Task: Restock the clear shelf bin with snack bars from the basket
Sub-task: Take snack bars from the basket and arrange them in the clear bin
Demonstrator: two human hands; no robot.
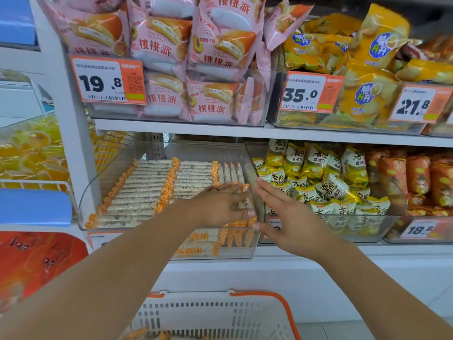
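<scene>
Both hands are reaching into the clear shelf bin [103, 192], which is already packed with rows of snack bars [144, 187] in orange-checkered wrappers. The left hand [220, 204] lies flat on the bars standing at the bin's right end, fingers straight. The right hand [289, 217] is open against the bin's right wall. The white basket [220, 315] with orange handles sits below, a few bars showing inside.

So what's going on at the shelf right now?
A person is restocking the clear shelf bin with snack bars. The left hand lies flat on the bars standing at the bin's right end, fingers straight, while the right hand, also open, is at the bin's right wall. Two rows of bars already lie flat in the bin. The basket sits below with a few bars left.
</scene>
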